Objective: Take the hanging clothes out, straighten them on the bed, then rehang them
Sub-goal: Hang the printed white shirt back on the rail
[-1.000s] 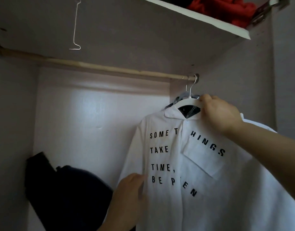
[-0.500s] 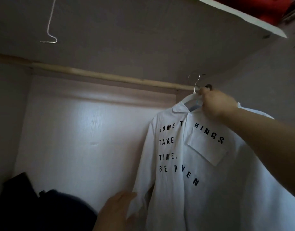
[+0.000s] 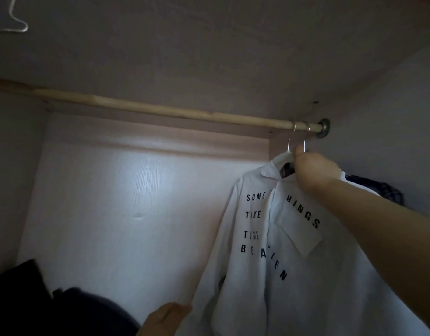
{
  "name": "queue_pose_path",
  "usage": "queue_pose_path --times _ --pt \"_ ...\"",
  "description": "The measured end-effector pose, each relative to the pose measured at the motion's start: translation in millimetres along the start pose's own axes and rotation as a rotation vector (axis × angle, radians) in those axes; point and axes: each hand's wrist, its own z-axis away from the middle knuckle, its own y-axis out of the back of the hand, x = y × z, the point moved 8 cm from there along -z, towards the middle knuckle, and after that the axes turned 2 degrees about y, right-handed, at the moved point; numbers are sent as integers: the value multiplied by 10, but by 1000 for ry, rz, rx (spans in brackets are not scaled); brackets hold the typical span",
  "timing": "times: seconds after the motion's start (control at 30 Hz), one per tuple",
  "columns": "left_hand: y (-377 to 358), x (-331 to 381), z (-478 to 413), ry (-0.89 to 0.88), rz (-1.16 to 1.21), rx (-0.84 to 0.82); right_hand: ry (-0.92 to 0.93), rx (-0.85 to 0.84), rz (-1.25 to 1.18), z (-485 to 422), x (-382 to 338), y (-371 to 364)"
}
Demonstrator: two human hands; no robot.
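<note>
White shirt hung on a white hanger at the right end of the wooden rod, where 2 metal hooks sat side by side. The right hand gripped the hanger's top. The left hand, fingers straight, held nothing just beside the sleeve's lower edge. Dark clothes lay heaped at the lower left.

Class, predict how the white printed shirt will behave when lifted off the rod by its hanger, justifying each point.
Probably floppy: the white shirt drapes in loose folds below the hanger, so it should sway and sag. Likely light: the right hand alone grips the hanger's top. It might slip off if tilted, as the collar hangs open.
</note>
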Motion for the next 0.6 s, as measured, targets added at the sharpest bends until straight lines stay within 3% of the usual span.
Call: queue_pose_path --times 0.03,0.13,0.23,0.4,0.6 --pt "-62 -83 -1 -28 2 -58 0 22 30 20 3 -13" --pt "21 2 -144 -44 -54 33 37 40 109 77 -16 -52" --pt "-256 226 -43 -112 -324 -133 44 47 107 127 -30 8" --pt "-243 393 41 -151 -270 -47 64 37 137 259 -37 139" --pt "-193 388 335 -63 1 -7 194 3 182 774 -210 154"
